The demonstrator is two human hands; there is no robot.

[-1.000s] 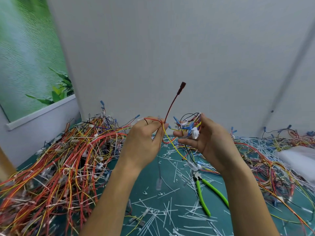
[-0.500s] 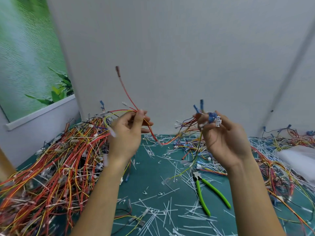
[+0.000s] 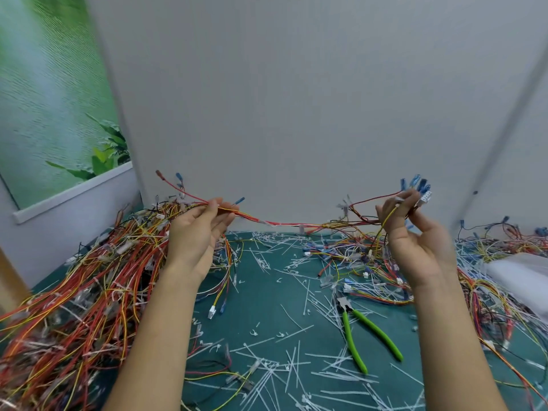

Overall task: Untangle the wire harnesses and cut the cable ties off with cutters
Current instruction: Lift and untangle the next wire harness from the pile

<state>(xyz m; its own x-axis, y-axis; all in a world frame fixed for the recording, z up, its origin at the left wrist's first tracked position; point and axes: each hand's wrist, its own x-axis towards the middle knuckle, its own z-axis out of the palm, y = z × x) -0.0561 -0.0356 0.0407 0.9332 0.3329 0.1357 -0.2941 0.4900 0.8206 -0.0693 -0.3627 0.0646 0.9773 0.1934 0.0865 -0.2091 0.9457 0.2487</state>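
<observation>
A person holds one wire harness (image 3: 281, 223) in the air above a green table (image 3: 267, 307), strung in a shallow sag between two raised hands. The left hand (image 3: 195, 238) pinches its red and yellow strands between thumb and fingertips, and the right hand (image 3: 415, 241) pinches the far end just below its blue terminals (image 3: 416, 183) and white connector (image 3: 424, 198). The harness looks light, thin and limp, apt to snag on the pile of harnesses (image 3: 89, 277) at the left, so it seems best gripped on the wires near a tie, while the green-handled cutters (image 3: 364, 330) lie untouched among cut cable ties (image 3: 296, 366).
</observation>
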